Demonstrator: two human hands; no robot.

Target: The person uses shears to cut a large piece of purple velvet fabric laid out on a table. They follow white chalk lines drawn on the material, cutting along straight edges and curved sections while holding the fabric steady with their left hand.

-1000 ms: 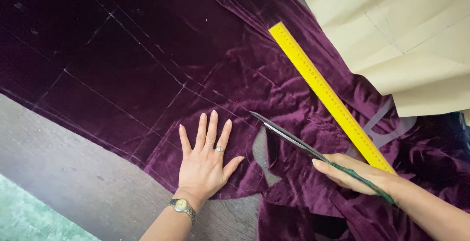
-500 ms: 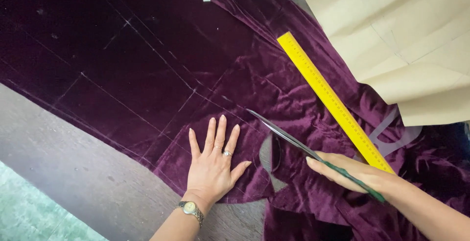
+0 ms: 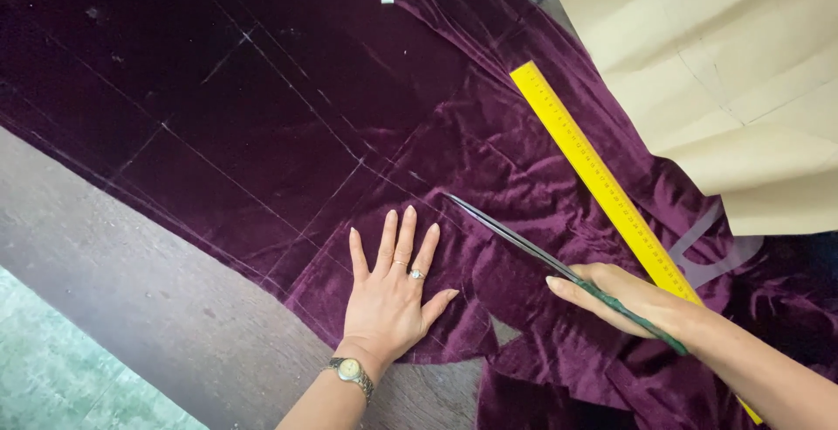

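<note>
At the far left we see a strip of pale green floor (image 3: pixel 61 369), then the bare dark wooden table (image 3: pixel 166 308) running diagonally under the edge of the purple velvet fabric (image 3: pixel 288 89), which covers most of the surface and carries thin chalk lines (image 3: pixel 262 55) crossing it in a grid. Near the lower edge of the cloth our left hand (image 3: pixel 390 295) lies flat, palm down, with the fingers (image 3: pixel 407 233) spread a little and the thumb angled out to the right; a ring sits on one finger and a wristwatch (image 3: pixel 352 372) circles the wrist just over the table. Just beside the hand to the right, the long scissors (image 3: pixel 524 242) rest their blades on the velvet, the tips pointing up and left toward the chalk marks; the blades look nearly closed, though we cannot be sure from this angle. Our right hand (image 3: pixel 633 299) grips the green handles, fingers curled tightly around them. Behind it a yellow ruler (image 3: pixel 602 185) lies diagonally on the crumpled fabric, and sheets of tan pattern paper (image 3: pixel 716 72) overlap the cloth in the upper right corner.
</note>
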